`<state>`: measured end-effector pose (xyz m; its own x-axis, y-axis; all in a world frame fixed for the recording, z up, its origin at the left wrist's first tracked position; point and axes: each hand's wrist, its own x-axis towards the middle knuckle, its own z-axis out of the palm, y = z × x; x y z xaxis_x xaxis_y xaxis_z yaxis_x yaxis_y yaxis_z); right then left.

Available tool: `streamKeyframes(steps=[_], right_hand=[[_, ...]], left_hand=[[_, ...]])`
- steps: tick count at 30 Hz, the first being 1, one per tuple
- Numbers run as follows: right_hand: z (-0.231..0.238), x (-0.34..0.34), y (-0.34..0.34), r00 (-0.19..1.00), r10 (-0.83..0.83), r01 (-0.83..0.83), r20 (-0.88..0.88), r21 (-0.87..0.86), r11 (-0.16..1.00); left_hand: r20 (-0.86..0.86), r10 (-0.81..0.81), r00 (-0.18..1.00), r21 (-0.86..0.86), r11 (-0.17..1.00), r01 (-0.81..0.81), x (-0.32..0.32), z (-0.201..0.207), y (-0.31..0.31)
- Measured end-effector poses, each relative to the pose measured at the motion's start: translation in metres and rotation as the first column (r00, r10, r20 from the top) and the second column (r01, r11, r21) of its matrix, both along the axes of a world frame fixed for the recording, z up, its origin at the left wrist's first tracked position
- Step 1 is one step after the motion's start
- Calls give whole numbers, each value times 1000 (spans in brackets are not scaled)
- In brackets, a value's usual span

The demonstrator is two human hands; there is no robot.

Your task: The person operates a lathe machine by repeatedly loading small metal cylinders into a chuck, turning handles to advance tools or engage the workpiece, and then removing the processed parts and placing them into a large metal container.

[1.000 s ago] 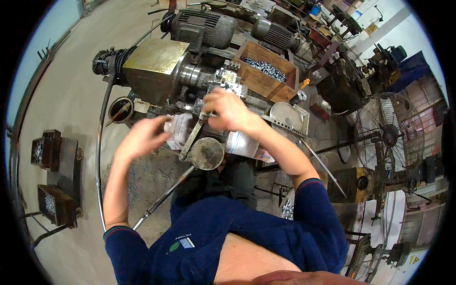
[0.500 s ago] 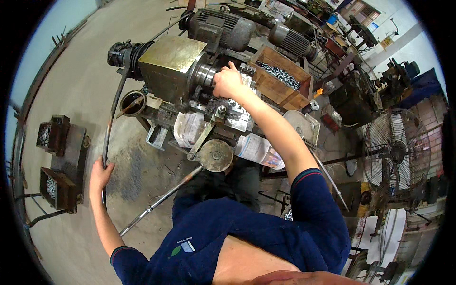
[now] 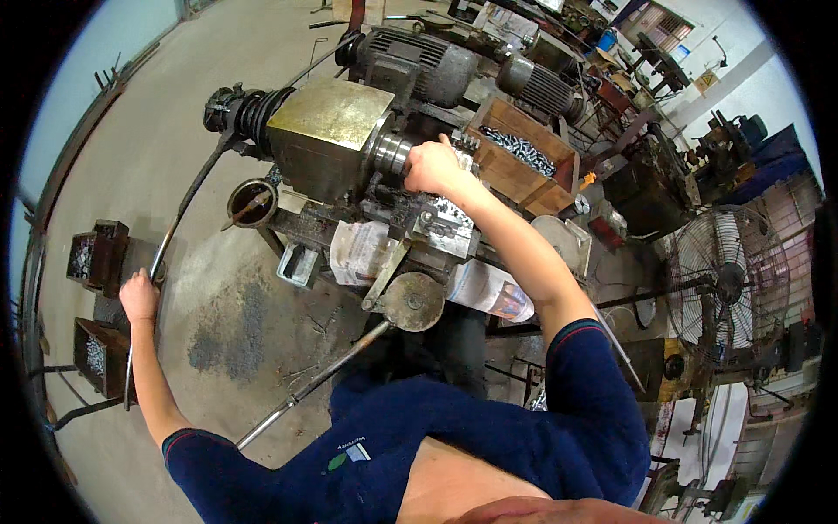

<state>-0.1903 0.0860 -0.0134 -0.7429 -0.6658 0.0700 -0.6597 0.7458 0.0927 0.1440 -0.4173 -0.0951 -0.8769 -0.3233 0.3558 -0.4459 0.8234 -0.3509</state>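
My left hand (image 3: 140, 297) is closed around a long metal lever (image 3: 179, 223), which runs down and left from the end of the lathe's headstock (image 3: 327, 122). At the front of the headstock, my right hand (image 3: 432, 166) is up against the shiny round spindle nose (image 3: 393, 155). Its fingers are bent together, with one pointing up and away. Whatever they may pinch is hidden behind the hand. Just below sits the tool slide (image 3: 445, 227), strewn with metal chips. A round metal disc (image 3: 414, 302) with a long handle (image 3: 323, 375) stands nearer my body.
A wooden box (image 3: 524, 157) of small metal parts stands right of the spindle, behind my right forearm. Dark bins (image 3: 100, 354) holding parts are at the far left. An open pot (image 3: 253, 203) sits by the headstock. A large fan (image 3: 729, 279) is at the right.
My left hand has swung the lever outward to the left and now wraps it more tightly. My right hand stays at the spindle nose. The whole view has shifted slightly.
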Motion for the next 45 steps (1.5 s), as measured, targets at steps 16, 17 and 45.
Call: streamKeyframes(steps=[16,17,45], right_hand=[[13,96,212,994,-80,35,-78,-464,885],[5,109,240,982,-176,132,-64,-430,893],[-141,366,388,312,-934,950,175,-72,303]], left_hand=[[67,-145,987,860,510,17,-135,-186,174],[149,-177,973,832,554,-27,-143,-169,216],[534,-63,843,838,174,-517,-29,-203,108]])
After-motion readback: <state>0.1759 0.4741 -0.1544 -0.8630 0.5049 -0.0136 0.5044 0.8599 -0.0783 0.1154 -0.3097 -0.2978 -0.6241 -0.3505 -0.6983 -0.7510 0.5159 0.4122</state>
